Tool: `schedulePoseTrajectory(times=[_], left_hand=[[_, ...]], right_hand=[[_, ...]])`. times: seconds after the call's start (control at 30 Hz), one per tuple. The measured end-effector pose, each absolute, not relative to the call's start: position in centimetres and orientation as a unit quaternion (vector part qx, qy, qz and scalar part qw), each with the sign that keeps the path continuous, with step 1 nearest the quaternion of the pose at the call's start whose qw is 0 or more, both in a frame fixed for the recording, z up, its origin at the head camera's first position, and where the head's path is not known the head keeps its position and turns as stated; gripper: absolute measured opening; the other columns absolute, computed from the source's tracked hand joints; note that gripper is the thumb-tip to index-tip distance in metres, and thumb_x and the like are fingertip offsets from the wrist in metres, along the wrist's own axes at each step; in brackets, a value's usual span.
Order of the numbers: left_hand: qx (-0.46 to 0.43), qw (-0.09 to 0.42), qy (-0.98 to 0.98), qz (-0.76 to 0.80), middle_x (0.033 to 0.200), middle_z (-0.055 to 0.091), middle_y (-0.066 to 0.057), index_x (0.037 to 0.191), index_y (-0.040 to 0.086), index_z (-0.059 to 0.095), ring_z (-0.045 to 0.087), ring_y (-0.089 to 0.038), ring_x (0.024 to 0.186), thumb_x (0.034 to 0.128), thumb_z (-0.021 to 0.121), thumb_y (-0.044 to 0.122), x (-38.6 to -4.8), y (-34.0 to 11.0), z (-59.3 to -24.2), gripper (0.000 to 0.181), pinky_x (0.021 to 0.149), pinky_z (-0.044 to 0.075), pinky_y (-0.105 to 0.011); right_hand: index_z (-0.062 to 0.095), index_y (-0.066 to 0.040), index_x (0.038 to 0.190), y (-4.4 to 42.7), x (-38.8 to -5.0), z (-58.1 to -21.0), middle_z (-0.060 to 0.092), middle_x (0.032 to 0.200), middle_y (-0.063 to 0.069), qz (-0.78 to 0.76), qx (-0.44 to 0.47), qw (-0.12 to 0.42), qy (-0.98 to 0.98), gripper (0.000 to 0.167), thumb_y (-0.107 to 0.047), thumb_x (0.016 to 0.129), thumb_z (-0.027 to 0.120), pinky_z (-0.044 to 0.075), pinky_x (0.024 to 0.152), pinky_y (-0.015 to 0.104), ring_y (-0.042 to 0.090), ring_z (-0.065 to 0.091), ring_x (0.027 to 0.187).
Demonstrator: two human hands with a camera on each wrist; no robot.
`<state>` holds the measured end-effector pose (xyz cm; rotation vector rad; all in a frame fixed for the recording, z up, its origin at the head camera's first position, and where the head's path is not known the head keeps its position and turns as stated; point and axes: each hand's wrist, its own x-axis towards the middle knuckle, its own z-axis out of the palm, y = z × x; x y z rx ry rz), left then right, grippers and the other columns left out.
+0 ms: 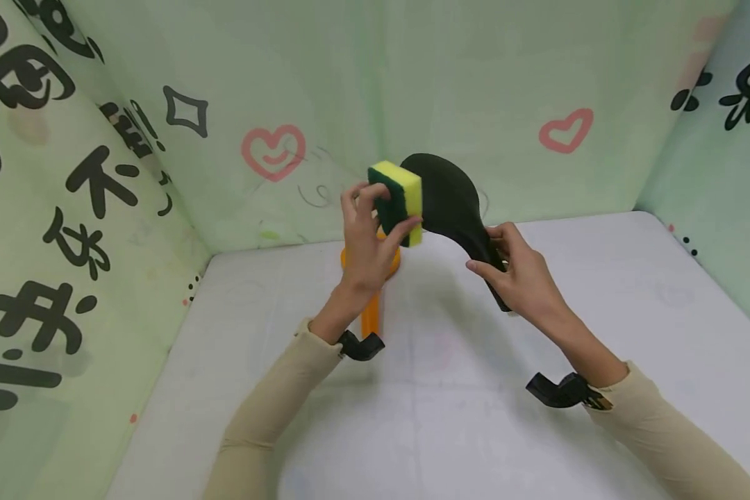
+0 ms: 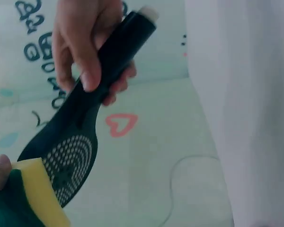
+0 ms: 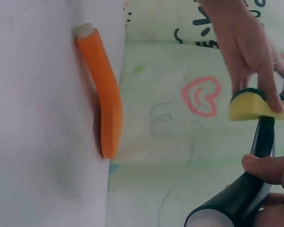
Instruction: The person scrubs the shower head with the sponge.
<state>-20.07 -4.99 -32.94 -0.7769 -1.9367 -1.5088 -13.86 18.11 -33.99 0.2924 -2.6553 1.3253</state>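
Observation:
My left hand (image 1: 365, 253) pinches a yellow and green scouring sponge (image 1: 413, 201) between thumb and fingers. Raised above the table, a black handheld shower head (image 1: 448, 198) is gripped by its handle in my right hand (image 1: 528, 278). The perforated spray face (image 2: 73, 163) shows in the left wrist view, its far end behind the sponge. The sponge's yellow side is towards the shower head; whether they touch, I cannot tell. Behind my left hand an orange shower head (image 1: 371, 316) lies on the table, partly hidden, more visible in the right wrist view.
A white-covered table (image 1: 412, 430) stretches beneath both arms. Pale green sheets (image 1: 469, 83) with drawn hearts and black lettering enclose it at the back and sides. Each wrist carries a black camera mount, such as the right one (image 1: 556, 390).

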Motion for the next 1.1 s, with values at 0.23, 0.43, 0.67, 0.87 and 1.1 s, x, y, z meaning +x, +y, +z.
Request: schedulePoseTrajectory(times=[0.23, 0.43, 0.67, 0.87, 1.1], left_hand=[[-0.227, 0.263, -0.696, -0.629, 0.13, 0.037, -0.019, 0.126, 0.002, 0.045, 0.062, -0.035, 0.111, 0.0895, 0.077, 0.004, -21.9, -6.5, -33.2, 0.048, 0.091, 0.059, -0.037], [-0.25, 0.252, -0.703, -0.616, 0.128, 0.035, -0.022, 0.124, 0.002, 0.046, 0.058, -0.038, 0.112, 0.0863, 0.08, 0.003, -20.2, -4.9, -35.2, 0.05, 0.09, 0.06, -0.039], [-0.242, 0.282, -0.717, -0.59, 0.128, 0.035, -0.021, 0.119, 0.004, 0.046, 0.053, -0.033, 0.118, 0.0869, 0.081, 0.011, -20.6, -4.3, -35.0, 0.047, 0.094, 0.058, -0.038], [-0.223, 0.294, -0.708, -0.602, 0.126, 0.036, -0.02, 0.121, 0.003, 0.047, 0.057, -0.034, 0.108, 0.0875, 0.08, 0.008, -21.8, -5.1, -34.4, 0.047, 0.089, 0.06, -0.039], [-0.234, 0.248, -0.764, -0.548, 0.129, 0.035, -0.019, 0.118, 0.008, 0.049, 0.049, -0.034, 0.121, 0.0855, 0.083, 0.018, -20.7, -3.9, -36.3, 0.048, 0.098, 0.055, -0.042]], right_hand=[[0.049, -0.001, 0.135, 18.4, -13.6, -34.4, 0.063, 0.13, 0.024, 0.419, 0.119, 0.09, -0.895, 0.05, -0.015, 0.095, 0.075, 0.054, 0.085, 0.05, 0.041, 0.066, 0.111], [0.049, 0.0, 0.133, 18.0, -14.1, -35.0, 0.063, 0.128, 0.027, 0.42, 0.094, 0.11, -0.896, 0.048, -0.009, 0.094, 0.074, 0.054, 0.081, 0.05, 0.041, 0.066, 0.108], [0.045, 0.0, 0.136, 17.2, -13.9, -35.2, 0.062, 0.131, 0.028, 0.432, 0.087, 0.106, -0.891, 0.049, -0.01, 0.096, 0.072, 0.056, 0.084, 0.053, 0.043, 0.065, 0.112], [0.048, 0.001, 0.135, 17.1, -13.6, -34.6, 0.063, 0.127, 0.028, 0.412, 0.095, 0.122, -0.898, 0.05, -0.005, 0.093, 0.074, 0.056, 0.082, 0.054, 0.044, 0.065, 0.108], [0.044, 0.004, 0.139, 16.4, -15.7, -35.2, 0.06, 0.131, 0.031, 0.42, 0.062, 0.103, -0.9, 0.052, -0.012, 0.097, 0.071, 0.054, 0.083, 0.054, 0.043, 0.065, 0.105]])
